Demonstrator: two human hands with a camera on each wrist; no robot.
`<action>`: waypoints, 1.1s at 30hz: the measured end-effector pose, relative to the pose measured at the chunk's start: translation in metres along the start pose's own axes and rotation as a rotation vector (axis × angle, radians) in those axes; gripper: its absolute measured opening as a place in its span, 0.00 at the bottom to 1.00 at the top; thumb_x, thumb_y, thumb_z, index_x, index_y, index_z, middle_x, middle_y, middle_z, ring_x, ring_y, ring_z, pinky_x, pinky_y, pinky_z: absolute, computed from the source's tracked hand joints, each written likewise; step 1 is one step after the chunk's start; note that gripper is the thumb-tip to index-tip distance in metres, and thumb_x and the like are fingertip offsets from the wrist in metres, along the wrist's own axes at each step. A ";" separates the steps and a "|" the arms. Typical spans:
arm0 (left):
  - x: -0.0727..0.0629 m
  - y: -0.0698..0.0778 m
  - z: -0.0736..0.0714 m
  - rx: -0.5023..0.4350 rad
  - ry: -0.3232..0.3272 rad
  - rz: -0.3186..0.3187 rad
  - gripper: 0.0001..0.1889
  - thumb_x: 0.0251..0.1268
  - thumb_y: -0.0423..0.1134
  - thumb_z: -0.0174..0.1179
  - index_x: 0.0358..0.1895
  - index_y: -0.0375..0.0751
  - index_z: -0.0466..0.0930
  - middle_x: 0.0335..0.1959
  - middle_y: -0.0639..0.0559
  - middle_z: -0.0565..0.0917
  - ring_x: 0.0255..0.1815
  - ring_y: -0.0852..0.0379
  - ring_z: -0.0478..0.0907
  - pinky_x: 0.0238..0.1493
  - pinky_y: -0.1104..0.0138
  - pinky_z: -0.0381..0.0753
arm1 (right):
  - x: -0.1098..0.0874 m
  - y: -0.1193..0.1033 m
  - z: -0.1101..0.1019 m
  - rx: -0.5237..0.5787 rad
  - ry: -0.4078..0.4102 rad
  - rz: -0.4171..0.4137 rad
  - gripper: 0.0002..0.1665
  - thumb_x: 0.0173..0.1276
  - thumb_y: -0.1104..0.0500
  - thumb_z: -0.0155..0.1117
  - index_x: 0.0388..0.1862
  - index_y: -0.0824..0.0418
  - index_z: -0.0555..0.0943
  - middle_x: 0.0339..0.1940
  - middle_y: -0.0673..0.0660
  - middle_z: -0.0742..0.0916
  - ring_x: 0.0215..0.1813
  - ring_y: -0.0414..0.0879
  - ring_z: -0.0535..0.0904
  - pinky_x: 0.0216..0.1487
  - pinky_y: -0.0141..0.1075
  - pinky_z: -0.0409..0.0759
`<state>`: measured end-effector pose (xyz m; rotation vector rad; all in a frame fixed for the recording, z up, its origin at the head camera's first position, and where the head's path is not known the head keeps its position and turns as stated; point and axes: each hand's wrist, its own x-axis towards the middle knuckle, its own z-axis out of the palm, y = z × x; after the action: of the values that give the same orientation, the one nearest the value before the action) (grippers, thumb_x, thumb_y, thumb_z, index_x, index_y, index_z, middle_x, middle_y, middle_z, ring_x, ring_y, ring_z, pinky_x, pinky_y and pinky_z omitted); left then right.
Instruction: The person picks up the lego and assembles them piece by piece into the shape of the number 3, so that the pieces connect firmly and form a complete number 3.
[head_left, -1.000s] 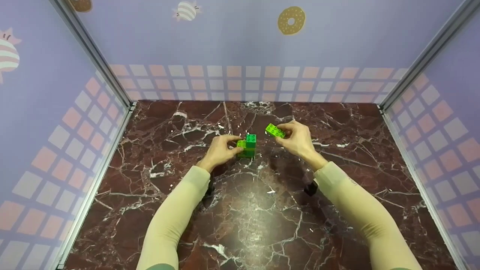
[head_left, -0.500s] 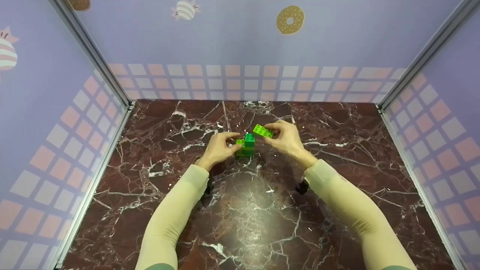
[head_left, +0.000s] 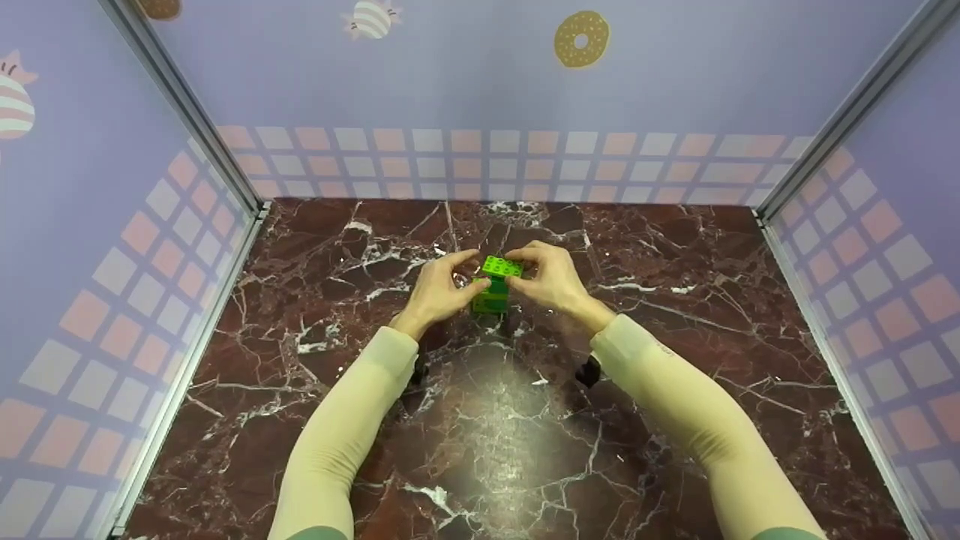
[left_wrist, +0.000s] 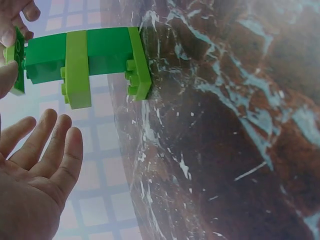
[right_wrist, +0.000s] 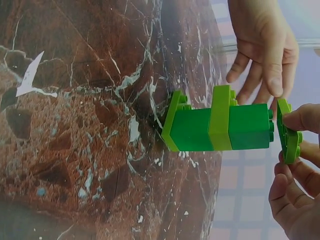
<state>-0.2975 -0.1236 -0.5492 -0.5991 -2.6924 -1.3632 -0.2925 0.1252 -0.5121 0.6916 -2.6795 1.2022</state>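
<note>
A stack of toy building bricks [head_left: 493, 301] stands upright on the table, alternating lime and dark green. At its base is a thin lime brick [right_wrist: 172, 122]; a dark green brick [right_wrist: 250, 126] tops it. My right hand [head_left: 553, 281] pinches another thin lime brick [left_wrist: 19, 62] by one end. This brick is slightly tilted just above the top studs, with a small gap showing in the right wrist view. Beside the stack's left side, my left hand [head_left: 441, 290] has its fingers extended and spread. Its thumb tip is close to the held brick; whether they touch I cannot tell.
The table [head_left: 495, 420] has a dark red marble surface with white veins. Purple panels with printed squares [head_left: 510, 165] enclose it at the back and both sides. Metal posts [head_left: 202, 112] stand at the back corners.
My right hand has moved left, bringing the thin lime brick from the right of the stack to above its top. The left hand has shifted slightly up, its fingers opening away from the stack.
</note>
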 end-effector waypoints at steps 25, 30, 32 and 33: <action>0.001 0.006 0.003 0.017 0.081 0.046 0.22 0.74 0.40 0.77 0.65 0.33 0.88 0.58 0.34 0.92 0.52 0.37 0.91 0.53 0.44 0.92 | 0.007 0.005 0.006 -0.006 -0.058 0.028 0.24 0.72 0.59 0.79 0.65 0.65 0.91 0.58 0.64 0.94 0.60 0.62 0.92 0.59 0.56 0.89; 0.001 0.005 0.005 0.008 0.089 0.055 0.21 0.74 0.39 0.77 0.64 0.32 0.88 0.56 0.34 0.92 0.52 0.39 0.91 0.53 0.43 0.93 | 0.007 0.008 0.007 -0.003 -0.053 0.024 0.24 0.72 0.60 0.79 0.64 0.65 0.91 0.56 0.65 0.95 0.57 0.63 0.92 0.53 0.51 0.89; 0.000 0.004 0.005 0.000 0.089 0.055 0.21 0.74 0.39 0.77 0.64 0.32 0.89 0.56 0.34 0.92 0.53 0.39 0.91 0.53 0.43 0.92 | 0.007 0.009 0.007 0.002 -0.051 0.021 0.24 0.71 0.60 0.79 0.64 0.66 0.91 0.55 0.65 0.95 0.57 0.64 0.92 0.52 0.50 0.88; 0.000 0.004 0.005 -0.006 0.089 0.054 0.21 0.73 0.39 0.77 0.63 0.32 0.89 0.56 0.34 0.92 0.53 0.38 0.91 0.53 0.43 0.92 | 0.007 0.009 0.007 0.007 -0.053 0.023 0.24 0.71 0.60 0.79 0.64 0.66 0.91 0.55 0.65 0.95 0.56 0.65 0.92 0.51 0.50 0.88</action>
<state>-0.2958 -0.1173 -0.5491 -0.5921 -2.5842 -1.3510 -0.3027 0.1225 -0.5209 0.7055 -2.7340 1.2165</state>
